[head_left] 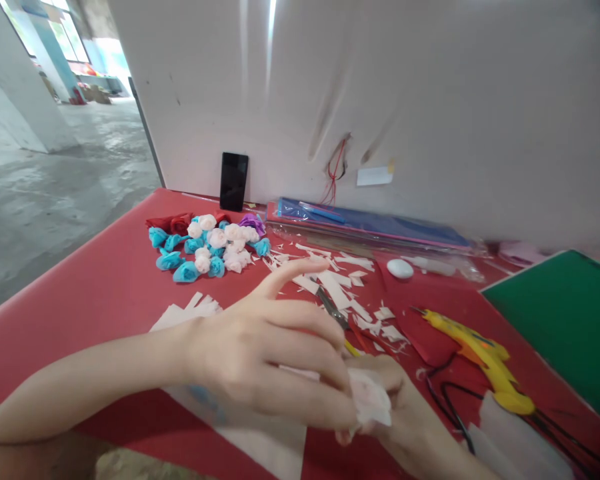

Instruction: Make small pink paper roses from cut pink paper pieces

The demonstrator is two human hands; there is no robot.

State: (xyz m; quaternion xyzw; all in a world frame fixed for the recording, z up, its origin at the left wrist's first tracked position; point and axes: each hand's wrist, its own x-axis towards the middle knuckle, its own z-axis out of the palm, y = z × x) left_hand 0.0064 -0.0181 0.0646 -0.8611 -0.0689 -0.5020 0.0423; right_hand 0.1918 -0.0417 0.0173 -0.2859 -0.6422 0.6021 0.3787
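Observation:
A white paper flower (369, 399) with a faint pink tint sits in my right hand (405, 407), whose fingers are closed around its base. My left hand (275, 357) reaches across from the left, its fingertips at the near side of the flower. The left thumb sticks out, well apart from the other fingers, which are stretched and slightly bent. Below my left forearm lie white paper sheets (275, 440). Just beyond my hands are scissors (333, 308), partly covered, among white paper scraps (337, 290). Part of the right hand's grip is hidden behind the left fingers.
A yellow glue gun (473, 347) with a black cord lies at right, beside a green board (565, 327). Blue, white, red and purple paper flowers (186, 272) are heaped at left. A phone (233, 181) leans on the wall near plastic-wrapped sheets (380, 227). A white oval object (399, 269) lies behind.

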